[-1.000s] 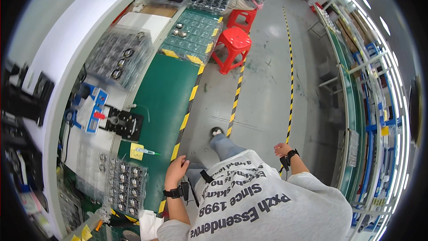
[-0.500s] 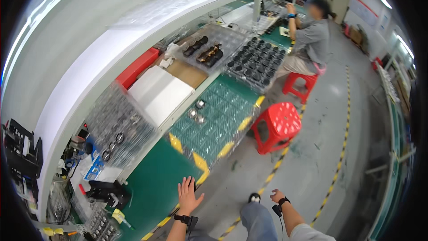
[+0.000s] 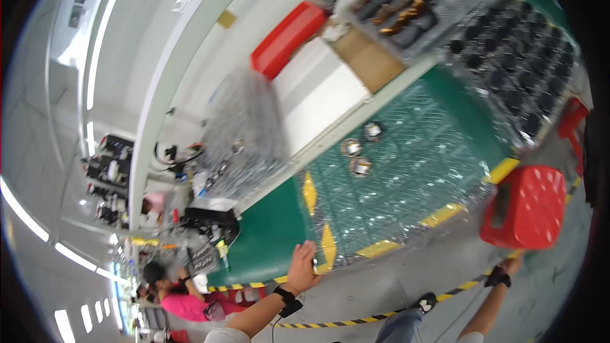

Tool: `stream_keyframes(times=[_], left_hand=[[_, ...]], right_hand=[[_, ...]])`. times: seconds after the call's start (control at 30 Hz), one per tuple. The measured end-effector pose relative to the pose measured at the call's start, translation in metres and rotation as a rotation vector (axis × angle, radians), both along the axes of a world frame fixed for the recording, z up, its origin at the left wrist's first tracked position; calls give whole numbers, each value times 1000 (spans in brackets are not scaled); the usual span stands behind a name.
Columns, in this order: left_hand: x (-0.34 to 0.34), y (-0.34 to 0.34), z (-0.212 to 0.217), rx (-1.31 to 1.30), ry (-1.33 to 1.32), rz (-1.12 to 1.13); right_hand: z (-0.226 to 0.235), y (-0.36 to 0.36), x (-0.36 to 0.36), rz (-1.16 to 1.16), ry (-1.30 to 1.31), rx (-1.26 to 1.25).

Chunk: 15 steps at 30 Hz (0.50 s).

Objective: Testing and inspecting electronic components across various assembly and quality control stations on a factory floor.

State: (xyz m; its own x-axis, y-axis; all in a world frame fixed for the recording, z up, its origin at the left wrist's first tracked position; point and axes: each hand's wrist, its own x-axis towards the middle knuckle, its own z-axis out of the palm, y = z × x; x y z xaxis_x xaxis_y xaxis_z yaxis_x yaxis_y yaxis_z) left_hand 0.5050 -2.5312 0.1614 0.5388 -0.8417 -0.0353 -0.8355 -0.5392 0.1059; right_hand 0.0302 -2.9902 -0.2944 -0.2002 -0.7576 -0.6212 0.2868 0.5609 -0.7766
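Note:
My left hand (image 3: 303, 269) rests at the front edge of the green work table (image 3: 267, 235), beside the near left corner of a clear plastic tray (image 3: 413, 184). Its fingers are stretched out, the thumb apart, and it holds nothing that I can see. Three small round metallic parts (image 3: 360, 166) sit in the tray's far left portion. Out to the right, my right hand (image 3: 510, 264) is above the floor, near the red stool (image 3: 530, 209); blur hides how its fingers are set. Both wrists wear black bands.
Another clear tray with black round parts (image 3: 515, 63) stands at the far right. Behind are a white board (image 3: 324, 82), a red bin (image 3: 289, 38) and stacked clear trays (image 3: 244, 133). A black fixture (image 3: 213, 222) stands left. A person in pink (image 3: 187, 305) sits at lower left.
My view has swung to the left. My left hand has come to the table edge by the tray corner, and my right arm has reached outward toward the stool.

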Motion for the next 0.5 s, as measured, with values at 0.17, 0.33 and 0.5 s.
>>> stream_keyframes(times=[0.17,0.33,0.5], left_hand=[[0,5,5,47,-23,61],[4,14,5,32,-27,60],[4,8,5,-7,-28,61]], right_hand=[[41,-45,55,-94,-9,157],[86,-27,98,-52,-55,-34],[95,44,140,-25,-105,-58]])
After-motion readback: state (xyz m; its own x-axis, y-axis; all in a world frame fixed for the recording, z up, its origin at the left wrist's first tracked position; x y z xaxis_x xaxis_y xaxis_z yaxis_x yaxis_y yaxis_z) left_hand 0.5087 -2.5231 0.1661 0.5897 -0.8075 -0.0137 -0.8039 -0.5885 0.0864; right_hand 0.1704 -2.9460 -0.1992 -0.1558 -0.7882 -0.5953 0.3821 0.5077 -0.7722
